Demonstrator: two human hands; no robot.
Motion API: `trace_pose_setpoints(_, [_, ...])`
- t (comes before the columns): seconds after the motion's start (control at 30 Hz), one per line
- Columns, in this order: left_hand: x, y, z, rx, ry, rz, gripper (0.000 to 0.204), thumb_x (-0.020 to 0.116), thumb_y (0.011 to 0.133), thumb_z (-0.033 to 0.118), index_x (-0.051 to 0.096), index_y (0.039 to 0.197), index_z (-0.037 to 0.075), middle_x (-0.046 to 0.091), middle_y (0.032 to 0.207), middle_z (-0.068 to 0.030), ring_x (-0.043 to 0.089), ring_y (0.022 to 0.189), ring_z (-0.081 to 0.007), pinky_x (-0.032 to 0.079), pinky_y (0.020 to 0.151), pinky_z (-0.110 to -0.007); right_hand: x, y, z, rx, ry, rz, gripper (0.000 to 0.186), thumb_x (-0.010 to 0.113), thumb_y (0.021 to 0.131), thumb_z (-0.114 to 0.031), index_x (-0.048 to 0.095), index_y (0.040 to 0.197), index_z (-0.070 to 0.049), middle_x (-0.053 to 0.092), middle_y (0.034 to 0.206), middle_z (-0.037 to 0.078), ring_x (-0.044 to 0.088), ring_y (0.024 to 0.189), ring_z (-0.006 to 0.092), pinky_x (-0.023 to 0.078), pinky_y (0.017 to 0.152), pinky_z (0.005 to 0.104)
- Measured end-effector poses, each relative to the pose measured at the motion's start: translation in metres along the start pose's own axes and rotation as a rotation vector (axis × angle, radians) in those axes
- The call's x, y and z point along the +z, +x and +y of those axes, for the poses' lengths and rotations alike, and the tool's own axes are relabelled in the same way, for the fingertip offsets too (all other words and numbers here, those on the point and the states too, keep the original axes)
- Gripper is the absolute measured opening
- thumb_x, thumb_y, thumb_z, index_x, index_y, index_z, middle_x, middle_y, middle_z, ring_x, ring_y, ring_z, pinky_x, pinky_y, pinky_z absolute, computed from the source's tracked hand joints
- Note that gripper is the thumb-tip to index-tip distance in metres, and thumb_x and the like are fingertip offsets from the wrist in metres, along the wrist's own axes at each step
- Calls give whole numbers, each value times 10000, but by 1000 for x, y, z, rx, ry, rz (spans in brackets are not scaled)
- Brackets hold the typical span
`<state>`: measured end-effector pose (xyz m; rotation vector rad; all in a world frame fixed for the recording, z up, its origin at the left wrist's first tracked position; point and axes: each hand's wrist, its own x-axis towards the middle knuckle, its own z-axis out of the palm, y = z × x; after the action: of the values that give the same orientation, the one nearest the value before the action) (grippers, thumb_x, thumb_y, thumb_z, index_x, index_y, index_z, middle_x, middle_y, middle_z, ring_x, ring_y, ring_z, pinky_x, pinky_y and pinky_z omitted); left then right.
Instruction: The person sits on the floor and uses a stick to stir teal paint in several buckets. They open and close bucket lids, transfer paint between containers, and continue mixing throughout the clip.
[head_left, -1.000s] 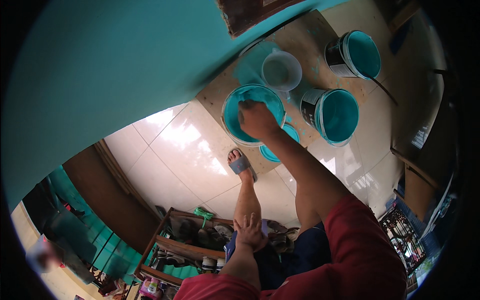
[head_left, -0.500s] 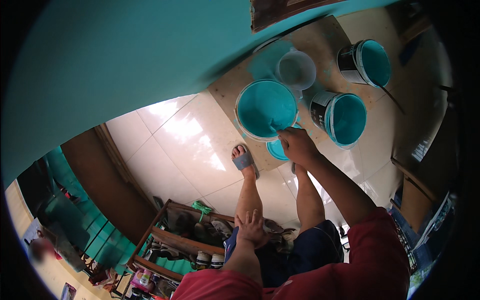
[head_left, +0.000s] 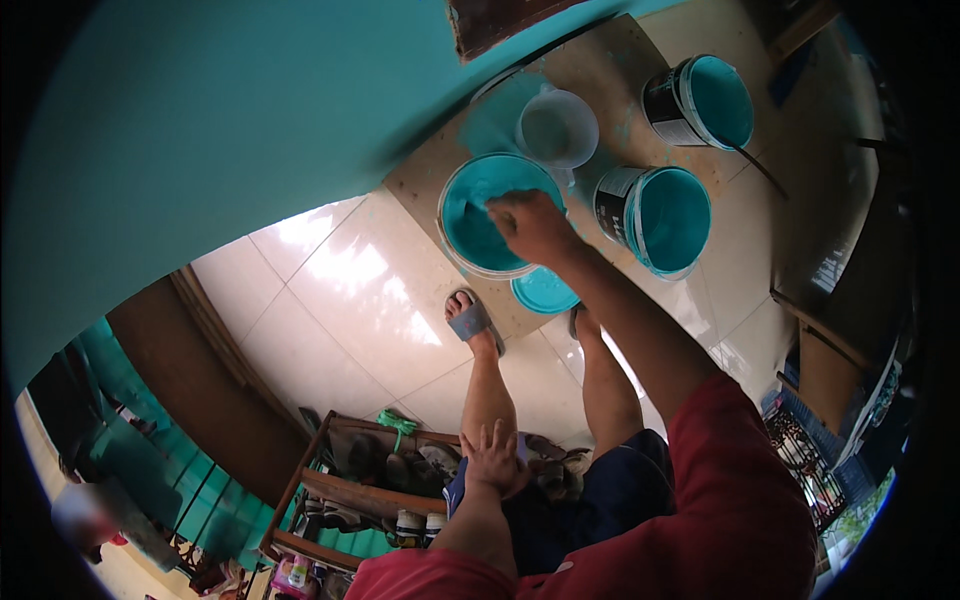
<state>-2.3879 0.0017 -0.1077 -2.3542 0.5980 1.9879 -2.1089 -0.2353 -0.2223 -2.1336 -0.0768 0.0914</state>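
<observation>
My right hand [head_left: 530, 225] is closed over the near teal paint bucket [head_left: 456, 180], gripping a paint-coated tool that dips into the paint; its shape is mostly hidden. My left hand [head_left: 490, 460] rests with fingers spread on my left leg [head_left: 485, 390]. Beside the bucket stands a translucent plastic jug [head_left: 585, 130]. A round teal lid [head_left: 540, 295] lies under the bucket's lower right side. Two more paint buckets [head_left: 615, 210] [head_left: 670, 100] are to the right, the upper one with a dark rod leaning out of it. All these stand on a paint-spattered board [head_left: 420, 190].
A teal wall [head_left: 200, 150] runs along the upper left. My sandalled feet [head_left: 470, 315] are on glossy floor tiles [head_left: 260, 300]. A wooden shoe rack [head_left: 340, 480] is behind my legs at lower left. Dark boards and metal grillwork [head_left: 795, 460] line the right side.
My right hand moved from inside the bucket down to its near rim, then up again into the middle-right of it. My left hand stayed on my leg. The view shifted slightly.
</observation>
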Motion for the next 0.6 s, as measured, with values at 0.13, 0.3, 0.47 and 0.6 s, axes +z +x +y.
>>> trace_pose_setpoints(0.13, [3,0,0,-4,-11,-6,716,499,845,522,426,1470,182,214,1615,-131,206,1485,-363,78,1120,-741,-32,8,12,2,-168,13,143,630,841,-65,706,948,-9,687,874,200,674,805,373,540,745,452])
trace_pose_setpoints(0.3, [4,3,-2,-15,-6,-21,714,486,852,523,417,1477,184,209,1618,-129,195,1490,-358,69,1123,-738,-52,-25,8,60,-515,-204,221,614,830,-58,684,1030,6,671,849,194,674,763,359,555,705,433])
trace_pose_setpoints(0.47, [-2,2,-3,-8,-9,-18,717,481,853,520,412,1483,186,209,1619,-131,197,1490,-358,70,1123,-738,-23,-62,-15,170,-449,-282,101,586,743,-55,636,799,13,656,806,221,672,757,368,545,715,459])
trace_pose_setpoints(0.6, [-5,0,-2,-5,9,-25,724,491,850,528,408,1483,186,212,1616,-136,204,1488,-361,73,1123,-737,13,-55,-30,149,-168,-260,84,572,754,-37,636,774,13,629,782,230,636,794,411,519,718,492])
